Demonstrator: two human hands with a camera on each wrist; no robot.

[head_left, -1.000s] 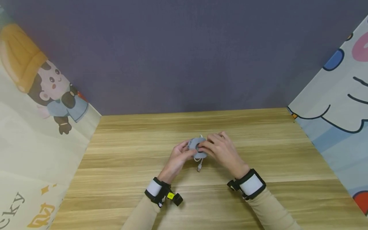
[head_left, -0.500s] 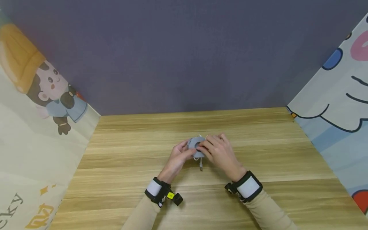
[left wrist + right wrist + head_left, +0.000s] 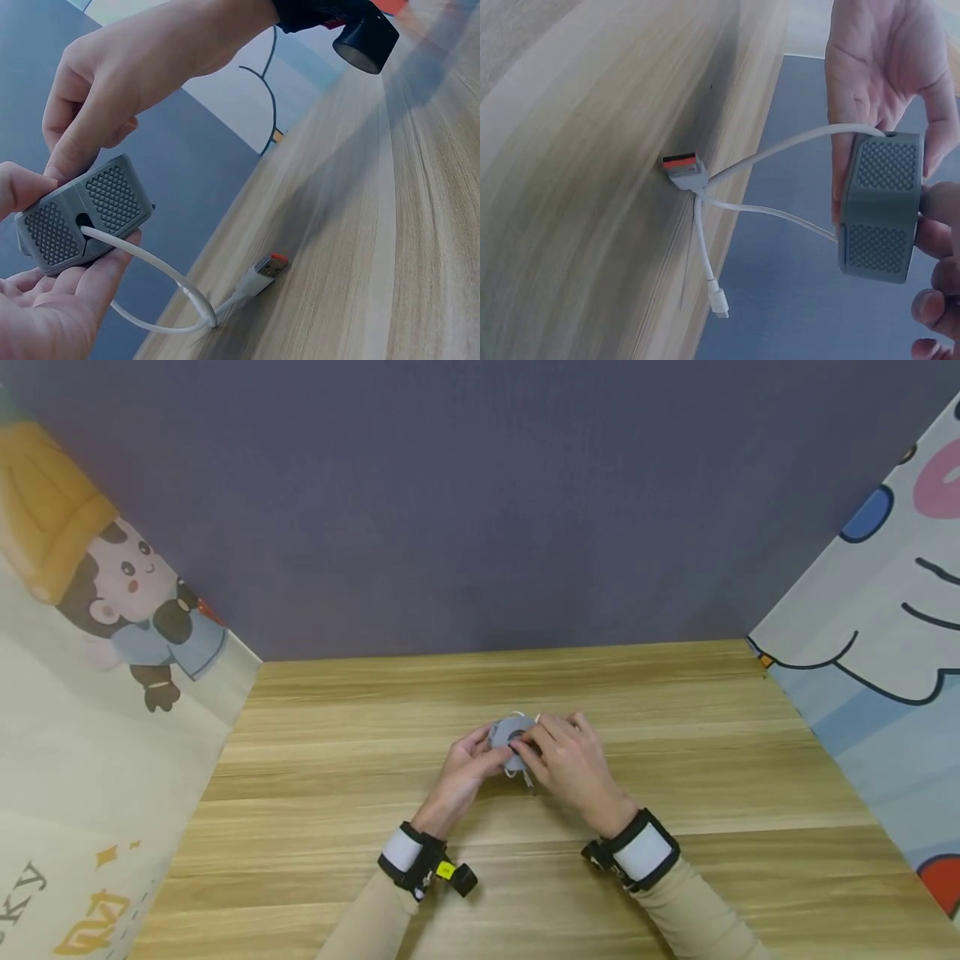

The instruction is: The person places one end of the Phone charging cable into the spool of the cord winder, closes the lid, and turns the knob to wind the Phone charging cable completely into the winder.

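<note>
A grey cable case (image 3: pixel 512 732) with honeycomb sides is held just above the wooden table (image 3: pixel 675 752), between both hands. My left hand (image 3: pixel 469 763) cradles it from the left, fingers curled under it. My right hand (image 3: pixel 566 757) pinches it from the right and above. In the left wrist view a white cable (image 3: pixel 154 264) leaves a slot in the case (image 3: pixel 84 213) and ends in a USB plug (image 3: pixel 265 271) with an orange insert, lying on the wood. The right wrist view shows the case (image 3: pixel 880 207), the plug (image 3: pixel 682 169) and a second small connector (image 3: pixel 719 306).
Bare wooden tabletop surrounds the hands. A dark grey wall (image 3: pixel 480 510) closes the back. Cartoon-printed panels stand at the left (image 3: pixel 97 635) and right (image 3: pixel 885 635) sides. Both wrists wear black-and-white straps.
The loose cable end below the case has become shorter, its plug drawn up toward the case. My right hand shifted slightly left; the left hand stayed put.
</note>
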